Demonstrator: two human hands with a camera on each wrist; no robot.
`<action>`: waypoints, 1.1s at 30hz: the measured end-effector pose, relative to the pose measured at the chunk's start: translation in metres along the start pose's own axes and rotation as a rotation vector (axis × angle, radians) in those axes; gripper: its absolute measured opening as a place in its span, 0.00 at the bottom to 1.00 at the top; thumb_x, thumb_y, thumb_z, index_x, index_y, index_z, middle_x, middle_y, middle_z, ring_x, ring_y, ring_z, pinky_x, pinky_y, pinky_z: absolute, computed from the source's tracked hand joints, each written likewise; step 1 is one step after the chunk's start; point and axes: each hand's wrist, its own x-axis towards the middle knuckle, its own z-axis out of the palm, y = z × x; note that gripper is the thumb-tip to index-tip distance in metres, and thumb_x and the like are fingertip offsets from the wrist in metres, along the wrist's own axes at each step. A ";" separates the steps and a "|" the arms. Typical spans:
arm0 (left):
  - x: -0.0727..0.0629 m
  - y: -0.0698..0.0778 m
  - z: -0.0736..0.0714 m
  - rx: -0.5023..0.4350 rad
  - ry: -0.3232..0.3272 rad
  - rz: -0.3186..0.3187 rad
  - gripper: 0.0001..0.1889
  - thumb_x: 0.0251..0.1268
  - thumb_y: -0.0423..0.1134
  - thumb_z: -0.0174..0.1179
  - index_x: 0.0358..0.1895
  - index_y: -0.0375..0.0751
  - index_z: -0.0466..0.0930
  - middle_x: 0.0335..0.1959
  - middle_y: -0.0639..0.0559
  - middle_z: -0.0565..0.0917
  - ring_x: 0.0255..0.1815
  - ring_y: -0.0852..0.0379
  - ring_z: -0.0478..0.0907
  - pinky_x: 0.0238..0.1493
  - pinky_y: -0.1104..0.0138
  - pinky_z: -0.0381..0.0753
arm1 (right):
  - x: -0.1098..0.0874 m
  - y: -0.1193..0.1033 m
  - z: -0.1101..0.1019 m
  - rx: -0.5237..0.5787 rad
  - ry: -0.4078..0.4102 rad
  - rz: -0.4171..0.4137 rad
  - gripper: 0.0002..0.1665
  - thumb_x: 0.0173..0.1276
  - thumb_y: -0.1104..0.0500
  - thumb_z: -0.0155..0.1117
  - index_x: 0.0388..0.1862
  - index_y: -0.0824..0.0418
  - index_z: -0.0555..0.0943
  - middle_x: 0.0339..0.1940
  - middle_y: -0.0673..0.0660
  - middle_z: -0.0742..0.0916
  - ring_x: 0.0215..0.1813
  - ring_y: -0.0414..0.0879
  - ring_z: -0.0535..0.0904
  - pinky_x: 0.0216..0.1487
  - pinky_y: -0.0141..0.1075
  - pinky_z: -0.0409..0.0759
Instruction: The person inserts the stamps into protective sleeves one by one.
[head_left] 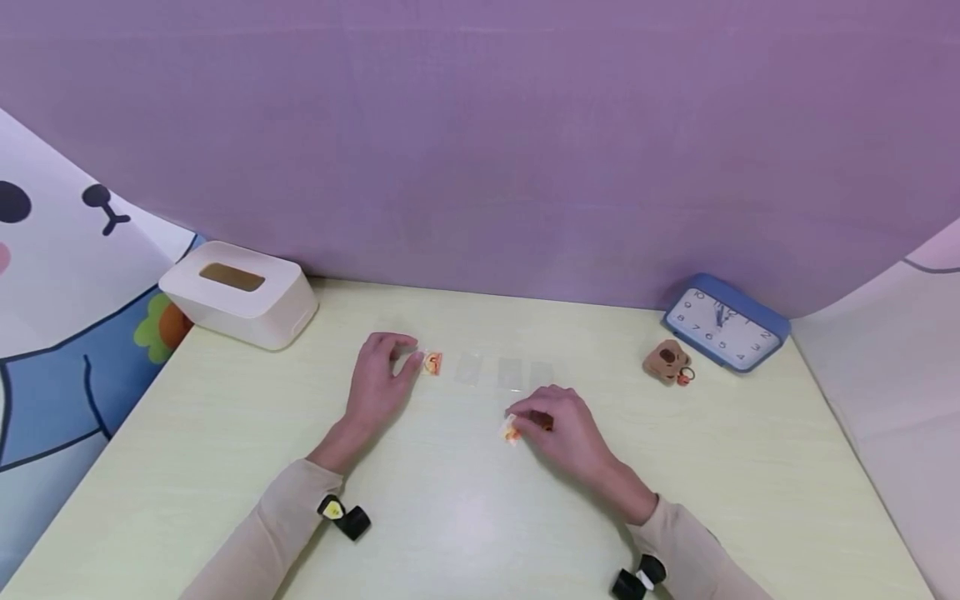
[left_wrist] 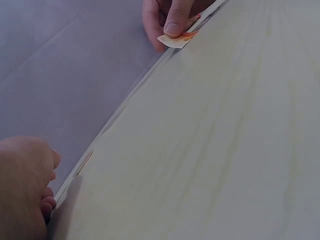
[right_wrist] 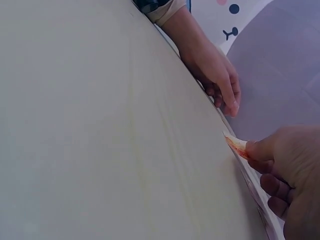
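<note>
My right hand point(head_left: 566, 429) pinches a small paper piece with orange print point(head_left: 511, 430) between thumb and forefinger, one corner sticking out. In the right wrist view the piece point(right_wrist: 237, 145) is tilted up and slightly bent. Partly hidden beneath that hand is a brown printed patch point(head_left: 543, 420). My left hand point(head_left: 378, 377) rests on the table, fingers loosely bent, its thumb tip beside a small orange-printed square point(head_left: 432, 362) lying flat. To the right of that square, three clear plastic squares point(head_left: 468, 368) lie in a row.
A white tissue box point(head_left: 258, 304) stands at the back left of the pale table point(head_left: 442, 517). At the back right are a blue clock point(head_left: 723, 325) and a brown bear-shaped keychain point(head_left: 666, 362). A purple backdrop point(head_left: 480, 167) rises behind the far edge.
</note>
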 end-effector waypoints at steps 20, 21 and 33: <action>-0.005 0.007 0.017 -0.002 0.066 0.204 0.08 0.68 0.33 0.77 0.46 0.37 0.90 0.54 0.40 0.83 0.59 0.36 0.74 0.59 0.47 0.74 | -0.003 0.003 -0.004 0.178 0.233 -0.026 0.11 0.63 0.70 0.85 0.36 0.56 0.93 0.28 0.45 0.93 0.29 0.36 0.84 0.49 0.35 0.70; -0.005 0.009 0.019 -0.003 0.067 0.211 0.08 0.68 0.33 0.77 0.46 0.37 0.90 0.54 0.40 0.84 0.59 0.36 0.74 0.60 0.47 0.74 | -0.003 0.003 -0.004 0.181 0.248 -0.039 0.11 0.62 0.71 0.85 0.36 0.56 0.93 0.28 0.46 0.93 0.28 0.36 0.84 0.49 0.34 0.70; -0.005 0.025 0.042 0.178 0.045 0.203 0.16 0.69 0.48 0.79 0.43 0.38 0.89 0.62 0.38 0.82 0.70 0.33 0.68 0.70 0.36 0.63 | -0.008 0.001 -0.005 0.196 0.343 -0.092 0.10 0.63 0.72 0.84 0.38 0.59 0.93 0.27 0.51 0.93 0.28 0.42 0.84 0.43 0.41 0.72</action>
